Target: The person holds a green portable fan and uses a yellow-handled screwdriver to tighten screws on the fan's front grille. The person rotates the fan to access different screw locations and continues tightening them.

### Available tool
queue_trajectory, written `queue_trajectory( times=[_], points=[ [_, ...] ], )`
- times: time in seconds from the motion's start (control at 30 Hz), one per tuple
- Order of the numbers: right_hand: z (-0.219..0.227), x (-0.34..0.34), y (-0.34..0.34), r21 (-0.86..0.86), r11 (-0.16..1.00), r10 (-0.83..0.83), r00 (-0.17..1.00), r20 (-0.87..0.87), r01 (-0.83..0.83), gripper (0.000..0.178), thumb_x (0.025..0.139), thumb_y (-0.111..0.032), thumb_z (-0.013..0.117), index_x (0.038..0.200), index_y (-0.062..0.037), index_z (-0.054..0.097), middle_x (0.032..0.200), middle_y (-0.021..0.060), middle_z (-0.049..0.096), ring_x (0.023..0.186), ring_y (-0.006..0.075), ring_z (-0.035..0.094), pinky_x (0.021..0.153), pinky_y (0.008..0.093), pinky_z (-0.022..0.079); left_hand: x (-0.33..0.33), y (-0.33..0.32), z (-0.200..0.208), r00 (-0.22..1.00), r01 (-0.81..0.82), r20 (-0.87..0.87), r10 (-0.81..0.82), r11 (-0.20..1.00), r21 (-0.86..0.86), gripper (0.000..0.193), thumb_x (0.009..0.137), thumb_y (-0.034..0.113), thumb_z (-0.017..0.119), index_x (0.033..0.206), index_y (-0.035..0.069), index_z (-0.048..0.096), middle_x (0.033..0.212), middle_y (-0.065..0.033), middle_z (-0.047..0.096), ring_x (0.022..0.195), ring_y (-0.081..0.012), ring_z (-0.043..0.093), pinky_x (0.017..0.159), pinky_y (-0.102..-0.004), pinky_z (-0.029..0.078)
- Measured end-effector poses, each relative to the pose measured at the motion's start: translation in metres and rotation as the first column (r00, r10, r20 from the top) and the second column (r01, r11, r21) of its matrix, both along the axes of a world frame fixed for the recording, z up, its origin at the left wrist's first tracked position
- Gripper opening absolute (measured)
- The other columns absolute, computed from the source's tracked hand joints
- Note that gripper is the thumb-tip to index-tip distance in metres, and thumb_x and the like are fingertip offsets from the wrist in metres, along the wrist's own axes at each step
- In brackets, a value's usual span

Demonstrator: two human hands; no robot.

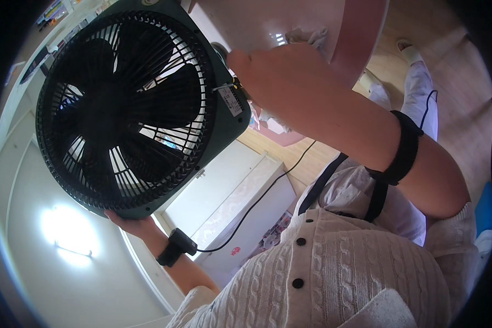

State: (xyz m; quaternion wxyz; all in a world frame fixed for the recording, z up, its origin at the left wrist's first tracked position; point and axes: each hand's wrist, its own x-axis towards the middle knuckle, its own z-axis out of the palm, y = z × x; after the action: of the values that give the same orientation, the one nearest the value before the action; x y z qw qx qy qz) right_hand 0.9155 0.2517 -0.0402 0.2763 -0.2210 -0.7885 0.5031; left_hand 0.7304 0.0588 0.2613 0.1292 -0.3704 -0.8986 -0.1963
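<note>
A dark box fan (101,109) with a round black grille fills the left of the head view, tilted, its blades showing behind the bars. My left hand (131,225) holds it by its lower edge; most of those fingers are hidden behind the frame. Against the fan's right side, my right hand (279,76) is closed, knuckles up. What it grips is hidden from me. Just beside those fingers is a small part with yellow on it (236,83), above a white label (229,100) on the frame. A round metallic piece (220,50) shows behind the frame's edge.
A pale table with a pink border (361,38) stands beyond my right hand, with crumpled material (311,38) on it. A white cabinet (218,191) sits below the fan. A black cable (257,199) runs from my left wristband. Another person's white-trousered legs (418,87) are at upper right.
</note>
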Motion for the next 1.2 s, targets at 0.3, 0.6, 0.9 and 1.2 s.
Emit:
queue_trajectory(
  times=[0.3, 0.6, 0.9, 1.2],
  points=[
    [-0.007, -0.003, -0.002, -0.048, 0.999, 0.015, 1.000, -0.002, -0.015, 0.014, 0.080, -0.020, 0.068, 0.078, -0.0064, 0.066, 0.076, 0.0087, 0.068, 0.073, 0.0247, 0.071, 0.062, 0.0369, 0.054, 0.011, 0.019, -0.002, 0.959, -0.201, 0.254, 0.126, 0.934, 0.294, 0.063, 0.098, 0.047, 0.046, 0.143, 0.003, 0.040, 0.144, -0.0188, 0.043, 0.130, -0.0327, 0.048, 0.106, -0.0474, 0.047],
    [-0.009, -0.002, 0.022, -0.361, 0.929, 0.164, 0.966, 0.200, -0.083, 0.028, 0.080, -0.032, 0.068, 0.089, -0.0054, 0.067, 0.076, 0.0112, 0.071, 0.075, 0.0282, 0.072, 0.065, 0.0413, 0.056, -0.010, -0.002, 0.022, 0.928, 0.097, -0.292, -0.230, 0.908, -0.407, 0.059, 0.099, 0.041, 0.046, 0.142, 0.003, 0.038, 0.141, -0.0170, 0.044, 0.130, -0.0314, 0.047, 0.103, -0.0432, 0.049],
    [-0.015, 0.021, 0.053, 0.071, 0.987, 0.129, 0.977, 0.171, -0.143, 0.021, 0.077, -0.022, 0.070, 0.090, -0.0060, 0.062, 0.100, 0.0131, 0.064, 0.103, 0.0265, 0.062, 0.087, 0.0422, 0.047, 0.015, 0.009, 0.029, 0.994, 0.038, -0.109, -0.027, 0.994, 0.100, 0.051, 0.100, 0.038, 0.047, 0.139, 0.005, 0.041, 0.139, -0.0168, 0.048, 0.130, -0.0303, 0.047, 0.104, -0.0463, 0.046],
    [-0.051, -0.001, 0.063, 0.386, 0.873, -0.121, 0.899, -0.420, 0.297, 0.024, 0.087, -0.008, 0.059, 0.108, 0.0016, 0.055, 0.107, 0.0203, 0.060, 0.105, 0.0366, 0.059, 0.088, 0.0440, 0.048, 0.041, 0.001, -0.126, 0.893, 0.261, 0.126, -0.433, 0.724, 0.638, 0.056, 0.099, 0.032, 0.051, 0.148, 0.018, 0.029, 0.140, -0.0148, 0.051, 0.133, -0.0289, 0.046, 0.113, -0.0577, 0.033]
  ],
)
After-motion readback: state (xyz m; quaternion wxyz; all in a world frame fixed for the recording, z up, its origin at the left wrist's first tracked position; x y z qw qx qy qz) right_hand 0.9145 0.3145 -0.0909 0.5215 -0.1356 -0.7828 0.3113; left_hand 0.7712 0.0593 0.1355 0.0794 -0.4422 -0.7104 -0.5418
